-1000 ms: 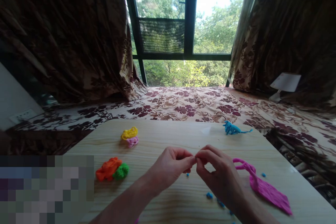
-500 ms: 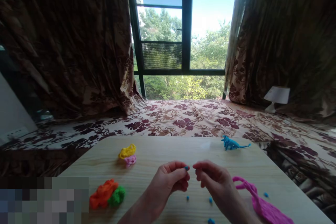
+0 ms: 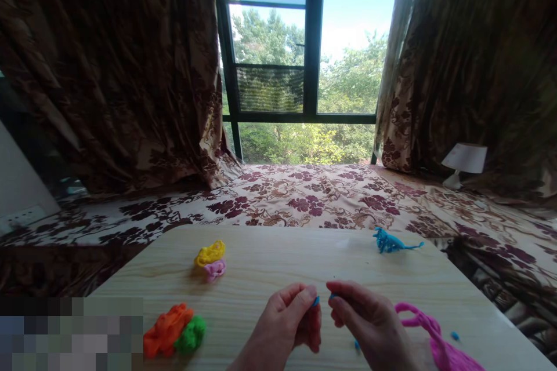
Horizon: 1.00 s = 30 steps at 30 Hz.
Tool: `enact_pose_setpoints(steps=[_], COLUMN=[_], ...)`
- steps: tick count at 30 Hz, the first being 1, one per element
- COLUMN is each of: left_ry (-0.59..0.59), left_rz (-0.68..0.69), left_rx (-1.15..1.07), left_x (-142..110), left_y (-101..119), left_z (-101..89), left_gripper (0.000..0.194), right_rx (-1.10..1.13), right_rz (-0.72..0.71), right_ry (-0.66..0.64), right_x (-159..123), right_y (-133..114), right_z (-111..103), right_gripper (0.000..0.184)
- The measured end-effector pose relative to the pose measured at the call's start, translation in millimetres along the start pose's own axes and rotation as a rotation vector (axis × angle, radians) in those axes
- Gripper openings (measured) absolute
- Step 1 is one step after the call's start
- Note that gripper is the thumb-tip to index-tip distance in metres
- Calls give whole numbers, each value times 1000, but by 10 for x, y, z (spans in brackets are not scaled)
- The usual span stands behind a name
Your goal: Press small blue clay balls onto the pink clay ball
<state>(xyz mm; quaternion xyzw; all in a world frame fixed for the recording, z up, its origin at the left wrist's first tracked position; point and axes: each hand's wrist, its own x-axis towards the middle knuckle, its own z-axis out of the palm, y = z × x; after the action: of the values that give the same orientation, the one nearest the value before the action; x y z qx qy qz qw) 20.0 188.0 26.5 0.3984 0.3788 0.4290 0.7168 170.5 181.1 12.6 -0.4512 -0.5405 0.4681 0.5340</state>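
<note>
Close together over the table, my left hand (image 3: 290,317) and my right hand (image 3: 368,322) each pinch thumb against fingers. A small bit of blue modelling clay (image 3: 316,301) shows at the left fingertips. Between the right thumb and forefinger another blue clay bit (image 3: 333,296) peeks out. The hands are slightly apart. A blue clay pellet (image 3: 357,345) lies on the table beside my right hand, partly hidden by it. Another blue pellet (image 3: 455,336) is farther right. Beyond my right wrist stretches a magenta clay strip (image 3: 435,333) with a loop at its far end.
On the pale wooden table (image 3: 270,249) sit yellow clay (image 3: 210,253) touching pink clay (image 3: 214,269), and orange clay (image 3: 168,330) against green clay (image 3: 190,335). A larger blue clay lump (image 3: 390,240) with a thin tail lies far right. A lamp (image 3: 463,159) stands beyond.
My right fingertips now show a blue bit between them. The left hand has turned, its blue bit now at the thumb's tip. The view has shifted a little, moving pellets near the bottom out of sight.
</note>
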Motion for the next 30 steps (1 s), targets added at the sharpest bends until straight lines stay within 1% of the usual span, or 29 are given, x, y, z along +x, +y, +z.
enact_pose_setpoints(steps=[4, 6, 8, 11, 13, 15, 17, 20, 22, 24, 26, 28, 30], left_ry=[16, 38, 67, 73, 52, 38, 38, 18, 25, 66, 108, 124, 132], left_rz=[-60, -96, -111, -91, -69, -40, -33, -60, -75, -82, -79, -73, -40], left_rx=[-89, -135, -162, -174, -168, -166, -182, -206, -197, -164, -129, -100, -91], left_x=[-10, -22, -35, -49, -50, -52, -60, -81, -90, -88, -76, -60, -48], left_y=[8, 32, 56, 76, 76, 76, 86, 120, 142, 150, 141, 123, 106], left_z=[-2, -10, -17, -16, -11, -7, -5, 6, 22, 40, 51, 50, 34], left_gripper=[27, 21, 16, 22, 22, 21, 21, 21, 23, 21, 20, 23, 27], right_rx=[-7, -66, -169, -289, -291, -237, -158, -64, -48, -96, -192, -281, -323], right_rz=[44, 32, -17, -150, -227, -259, -239, -118, -53, -48, -67, -77, -80], right_ry=[-17, -28, -30, -44, -64, -94, -93, -34, -9, -9, -9, -4, -3], right_x=[-14, -16, -16, -6, 6, 16, 18, 4, -9, -18, -24, -28, -30], right_y=[16, -1, -36, -84, -83, -45, 13, 83, 93, 75, 41, 5, -26], right_z=[17, 3, -22, -65, -83, -83, -63, -18, 1, 0, -14, -33, -47], right_gripper=[35, 35, 35, 30, 23, 19, 19, 23, 26, 27, 29, 32, 34])
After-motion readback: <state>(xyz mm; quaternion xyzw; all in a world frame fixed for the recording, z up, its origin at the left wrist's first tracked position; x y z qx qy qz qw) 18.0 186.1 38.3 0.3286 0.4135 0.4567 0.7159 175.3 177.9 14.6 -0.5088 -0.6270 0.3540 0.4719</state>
